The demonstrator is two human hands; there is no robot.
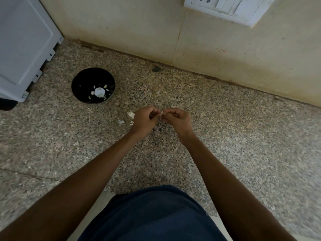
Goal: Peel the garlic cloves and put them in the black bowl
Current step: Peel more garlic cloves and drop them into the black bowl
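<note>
Garlic clove (161, 114) sits pinched between the left hand (145, 119) and right hand (178, 120), fingers of both curled round it above mid-bench (243, 136). Open speckled surface lies right and near. The black bowl (81, 80) stands well left, near the wall. Peel scraps (130, 114) lie just beside the left hand.

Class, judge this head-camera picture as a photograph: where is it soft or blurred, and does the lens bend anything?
Head view: dim, even light without glare; wide-angle lens bows the wall base and tilts the switch plate; the garlic clove pinched between left hand and right hand is softly blurred; black bowl reads fairly clear.
</note>
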